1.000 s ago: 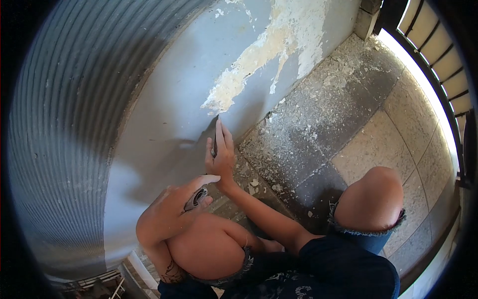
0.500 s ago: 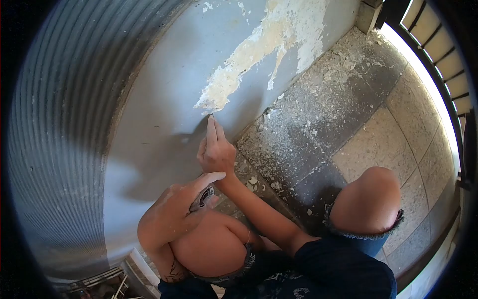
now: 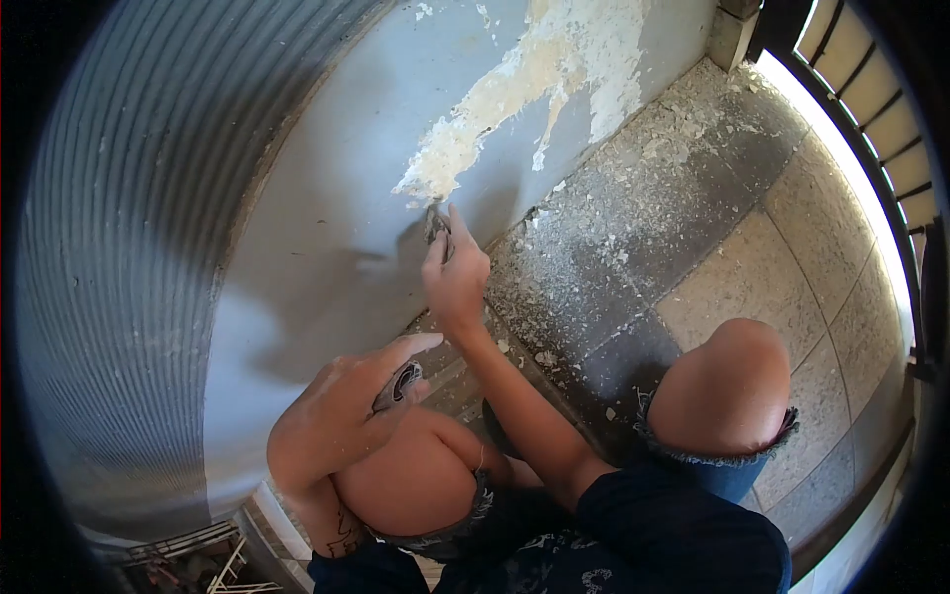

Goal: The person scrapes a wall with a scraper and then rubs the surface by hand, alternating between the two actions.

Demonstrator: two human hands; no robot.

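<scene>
A grey-blue wall (image 3: 336,198) bears a patch of bare, peeling plaster (image 3: 450,148). At the lower end of that patch my right hand (image 3: 457,277) holds a small greyish scraper-like tool (image 3: 436,224) against the wall, its fingers partly round it. Lower left, my left hand (image 3: 346,406) is curled round a crumpled dark-and-white object (image 3: 398,386), which I cannot identify. Dust whitens the fingers of my left hand, which is above my bent left knee, apart from the wall.
Paint flakes and dust (image 3: 604,247) cover the dark floor tiles along the wall's foot. Corrugated metal (image 3: 129,247) rises at the left. A barred gate (image 3: 871,109) stands at the upper right. My right knee (image 3: 722,391) is at the right. A metal rack (image 3: 198,564) shows at bottom left.
My right hand has shifted slightly right and its fingers have turned, so the tool now shows. My left hand has moved slightly left and still holds its object.
</scene>
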